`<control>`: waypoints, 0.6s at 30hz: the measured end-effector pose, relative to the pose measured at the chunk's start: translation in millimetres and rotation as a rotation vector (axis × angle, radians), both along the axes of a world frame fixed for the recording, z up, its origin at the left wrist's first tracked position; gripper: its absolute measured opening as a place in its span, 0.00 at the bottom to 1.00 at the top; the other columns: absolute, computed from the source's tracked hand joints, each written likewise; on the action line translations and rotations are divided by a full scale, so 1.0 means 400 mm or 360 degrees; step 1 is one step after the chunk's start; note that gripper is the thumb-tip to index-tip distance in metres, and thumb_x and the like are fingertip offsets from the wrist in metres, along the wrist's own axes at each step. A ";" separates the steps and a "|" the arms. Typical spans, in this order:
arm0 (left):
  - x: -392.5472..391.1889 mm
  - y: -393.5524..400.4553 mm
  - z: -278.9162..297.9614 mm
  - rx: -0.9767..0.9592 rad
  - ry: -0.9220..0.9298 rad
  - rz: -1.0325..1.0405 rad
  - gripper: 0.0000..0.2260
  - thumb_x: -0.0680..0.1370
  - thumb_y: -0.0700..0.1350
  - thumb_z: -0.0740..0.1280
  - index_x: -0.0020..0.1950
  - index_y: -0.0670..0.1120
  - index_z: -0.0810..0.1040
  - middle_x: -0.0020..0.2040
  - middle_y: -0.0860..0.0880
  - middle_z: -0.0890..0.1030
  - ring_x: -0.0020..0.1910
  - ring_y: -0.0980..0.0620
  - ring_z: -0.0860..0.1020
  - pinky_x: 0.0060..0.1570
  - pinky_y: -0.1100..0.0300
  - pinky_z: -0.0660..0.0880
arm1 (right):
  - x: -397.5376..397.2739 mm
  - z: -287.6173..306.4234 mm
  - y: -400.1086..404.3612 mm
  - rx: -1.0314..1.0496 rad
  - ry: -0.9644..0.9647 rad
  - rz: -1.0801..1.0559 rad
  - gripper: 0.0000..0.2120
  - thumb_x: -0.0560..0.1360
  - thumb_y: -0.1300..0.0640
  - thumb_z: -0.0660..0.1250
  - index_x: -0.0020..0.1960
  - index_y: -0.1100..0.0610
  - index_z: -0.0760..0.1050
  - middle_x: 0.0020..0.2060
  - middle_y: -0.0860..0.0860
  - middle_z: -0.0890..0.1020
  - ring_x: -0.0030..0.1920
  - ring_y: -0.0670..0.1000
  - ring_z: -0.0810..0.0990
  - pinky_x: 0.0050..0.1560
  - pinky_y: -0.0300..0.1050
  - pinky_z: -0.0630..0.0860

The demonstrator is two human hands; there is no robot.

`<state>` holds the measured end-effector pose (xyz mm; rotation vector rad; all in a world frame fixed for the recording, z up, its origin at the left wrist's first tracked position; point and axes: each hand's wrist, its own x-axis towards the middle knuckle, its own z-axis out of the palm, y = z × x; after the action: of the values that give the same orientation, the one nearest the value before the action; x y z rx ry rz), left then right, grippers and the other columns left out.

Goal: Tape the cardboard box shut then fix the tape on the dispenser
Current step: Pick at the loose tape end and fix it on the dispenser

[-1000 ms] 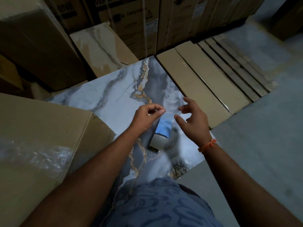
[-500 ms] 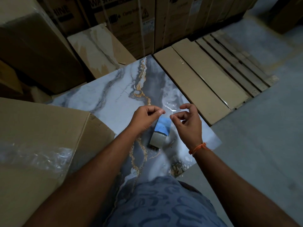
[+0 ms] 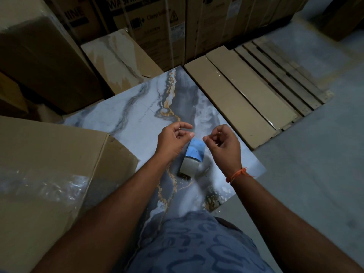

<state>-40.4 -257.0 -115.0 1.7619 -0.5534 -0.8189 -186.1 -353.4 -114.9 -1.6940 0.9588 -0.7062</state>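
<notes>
Warehouse floor, dim; marbled slab (image 3: pixel 122 123) as work surface. Cardboard box (image 3: pixel 49 164) well left of the fingers, clear tape across its top. Tape dispenser (image 3: pixel 192 157), blue, on the slab just below and between both sets of fingertips. Left hand (image 3: pixel 173 140) and right hand (image 3: pixel 222 146): thumb and forefinger pinched together; whether tape lies between them cannot be told. Judgement: draw the loose end taut and level, keep it unwrinkled, then seat it on the dispenser.

We see a dim storeroom: grey concrete floor (image 3: pixel 315 174), a marble-patterned slab (image 3: pixel 134 119), a wooden pallet (image 3: pixel 285 75), and stacked appliance cartons (image 3: pixel 157 22) behind.
</notes>
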 end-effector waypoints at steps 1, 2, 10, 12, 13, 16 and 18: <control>-0.001 0.000 0.001 0.0010 -0.0013 -0.0001 0.07 0.75 0.42 0.76 0.51 0.53 0.83 0.39 0.50 0.84 0.45 0.51 0.84 0.53 0.56 0.79 | 0.001 0.000 0.001 -0.0051 0.0045 0.0015 0.09 0.73 0.61 0.74 0.44 0.51 0.75 0.33 0.46 0.79 0.36 0.46 0.79 0.40 0.41 0.77; -0.001 0.001 0.001 0.0020 -0.0022 -0.0002 0.07 0.75 0.42 0.76 0.49 0.53 0.83 0.39 0.49 0.84 0.45 0.52 0.83 0.52 0.56 0.79 | 0.000 0.001 0.002 -0.0104 0.0095 0.0033 0.07 0.73 0.59 0.73 0.45 0.51 0.76 0.34 0.46 0.81 0.37 0.44 0.81 0.40 0.36 0.75; -0.001 0.007 0.002 0.0013 -0.0057 -0.0024 0.07 0.74 0.41 0.75 0.44 0.53 0.83 0.43 0.46 0.86 0.44 0.54 0.82 0.56 0.51 0.81 | -0.005 0.001 0.013 -0.0369 0.0392 0.0141 0.13 0.70 0.61 0.75 0.54 0.51 0.84 0.42 0.48 0.85 0.40 0.41 0.79 0.41 0.23 0.69; -0.002 0.009 0.004 0.0011 -0.0054 -0.0020 0.07 0.74 0.40 0.75 0.43 0.53 0.83 0.45 0.43 0.87 0.45 0.53 0.83 0.59 0.48 0.81 | -0.004 0.004 0.017 -0.0425 0.0419 0.0129 0.13 0.71 0.61 0.75 0.55 0.52 0.84 0.43 0.49 0.86 0.40 0.43 0.79 0.46 0.28 0.73; -0.003 0.010 0.006 0.0011 -0.0050 -0.0018 0.06 0.74 0.40 0.75 0.44 0.52 0.84 0.45 0.42 0.87 0.45 0.52 0.83 0.60 0.46 0.81 | -0.003 0.006 0.019 -0.0455 0.0433 0.0130 0.13 0.71 0.61 0.75 0.55 0.53 0.84 0.43 0.50 0.86 0.40 0.46 0.80 0.48 0.36 0.77; -0.004 0.013 0.009 0.0009 -0.0049 -0.0022 0.07 0.75 0.39 0.75 0.45 0.51 0.84 0.46 0.41 0.87 0.45 0.51 0.83 0.60 0.45 0.81 | -0.002 0.012 0.023 -0.0560 0.0482 0.0164 0.13 0.71 0.60 0.76 0.55 0.55 0.84 0.43 0.52 0.85 0.43 0.53 0.82 0.50 0.51 0.80; -0.004 0.015 0.010 0.0009 -0.0054 -0.0036 0.07 0.75 0.38 0.74 0.45 0.51 0.85 0.46 0.41 0.87 0.44 0.52 0.83 0.60 0.45 0.81 | -0.001 0.014 0.024 -0.0600 0.0521 0.0178 0.12 0.72 0.58 0.76 0.55 0.54 0.85 0.43 0.52 0.85 0.44 0.53 0.81 0.51 0.52 0.79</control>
<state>-41.8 -250.9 -111.2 1.7806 -0.5946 -0.8082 -186.5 -343.9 -109.4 -2.2281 0.9865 -0.5692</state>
